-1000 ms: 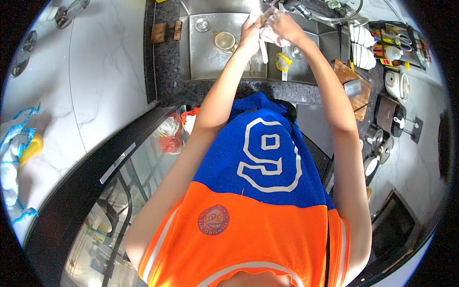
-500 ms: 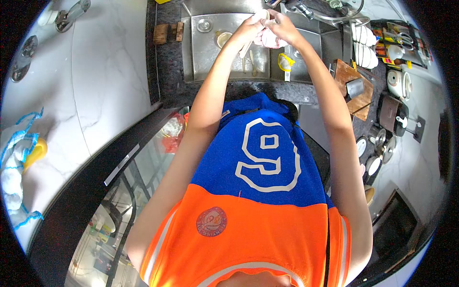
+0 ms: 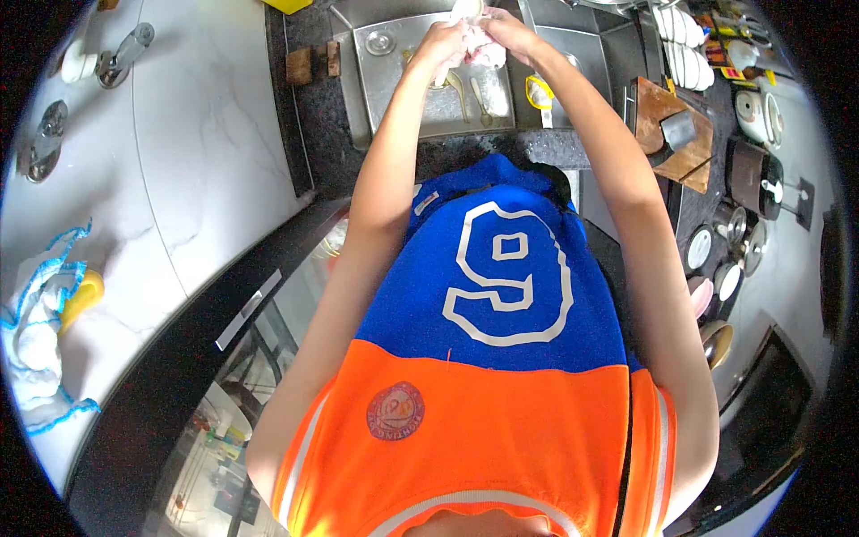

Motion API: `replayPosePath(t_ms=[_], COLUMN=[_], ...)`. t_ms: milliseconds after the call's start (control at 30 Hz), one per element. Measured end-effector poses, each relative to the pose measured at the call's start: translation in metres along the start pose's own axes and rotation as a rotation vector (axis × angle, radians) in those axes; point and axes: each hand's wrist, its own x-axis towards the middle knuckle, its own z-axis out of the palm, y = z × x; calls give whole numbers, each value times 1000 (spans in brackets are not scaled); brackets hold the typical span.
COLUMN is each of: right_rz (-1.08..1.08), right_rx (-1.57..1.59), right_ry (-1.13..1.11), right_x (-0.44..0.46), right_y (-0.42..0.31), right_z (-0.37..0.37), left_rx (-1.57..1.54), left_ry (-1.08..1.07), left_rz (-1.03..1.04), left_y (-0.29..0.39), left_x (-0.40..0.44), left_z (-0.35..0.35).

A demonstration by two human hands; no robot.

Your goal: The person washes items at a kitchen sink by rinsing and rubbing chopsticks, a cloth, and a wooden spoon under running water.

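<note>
Over the sink (image 3: 429, 123), my left hand (image 3: 439, 46) is closed around a pale, spoon-like utensil (image 3: 467, 9), whose rounded end shows above the fingers; its exact kind is unclear. My right hand (image 3: 512, 34) is closed on a crumpled pink-and-white cloth (image 3: 484, 50), pressed against the utensil. Both hands meet at the cloth. Below them, a spoon (image 3: 458, 92) and another slim utensil (image 3: 481, 97) lie on the sink floor. A yellow-rimmed strainer (image 3: 539, 92) with a white handle rests to their right.
A round drain (image 3: 380, 43) is at the sink's left. Wooden blocks (image 3: 300, 66) sit on the dark counter. To the right are a cutting board (image 3: 693, 161) with a cleaver (image 3: 678, 131), white bowls (image 3: 687, 64) in a rack, and several pots and lids. A glass-topped surface lies at lower left.
The view has shifted slightly, and the sink appears higher in it. Both hands, with the utensil and cloth, now appear further up and left. The grips look unchanged.
</note>
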Motion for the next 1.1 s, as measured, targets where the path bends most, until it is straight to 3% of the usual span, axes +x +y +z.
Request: replayPosePath(t_ms=[33, 67, 133, 200, 233, 333, 367, 433, 467, 500, 567, 600, 667, 733, 800, 867, 900, 967, 1000, 1100], right_rz=[63, 124, 182, 99, -94, -183, 11, 48, 89, 97, 24, -48, 20, -139, -99, 292, 291, 215, 215, -109], right_rx=[131, 262, 263, 11, -169, -424, -421, -536, -653, -537, -378, -221, -238, -196, -370, -397, -396, -726, -727, -449], right_ry=[78, 154, 82, 102, 361, 371, 376, 372, 359, 251, 254, 251, 273, 342, 451, 285, 286, 255, 250, 244], right_x=[-5, -11, -16, -7, -5, -6, -15, -19, -23, -27, -16, -15, -14, -11, -15, -25, -20, -5, -2, -2], right_y=[-2, -3, -20, -18, -5, -20, -38, -45, -48, -46, -8, -7, -10, -16, -35, -71, -64, -31, -17, 1], right_z=[2, 4, 1, -2, 5, 2, 3, 8, 10, 12, 13, 14, 6, 0, -5, -6, -8, -13, -9, 7], left_rx=[-37, -29, -277, -329, -387, -280, -274, -101, -97, 0, 206, 207, 21, -4, -229, -122, -18, 83, -33, -153], left_ry=[-147, -156, -295, -339, -374, -329, -333, -76, -80, -35, 16, 15, -145, -116, -276, -268, -256, -239, -216, -147], left_rz=[-92, -93, -139, -160, -178, -179, -179, -212, -213, -208, -142, -140, -143, -130, -198, -180, -165, -149, -199, -221], left_y=[25, 28, 30, 31, 30, 22, 23, 28, 28, 28, 24, 25, 26, 29, 34, 50, 56, 55, 40, 30], left_x=[-23, -30, -37, -45, -46, -45, -45, -47, -46, -43, -33, -31, -29, -30, -36, -49, -54, -54, -47, -36], left_z=[1, 4, 10, 11, 11, 12, 15, 21, 22, 20, 19, 20, 22, 28, 32, 37, 38, 36, 29, 25])
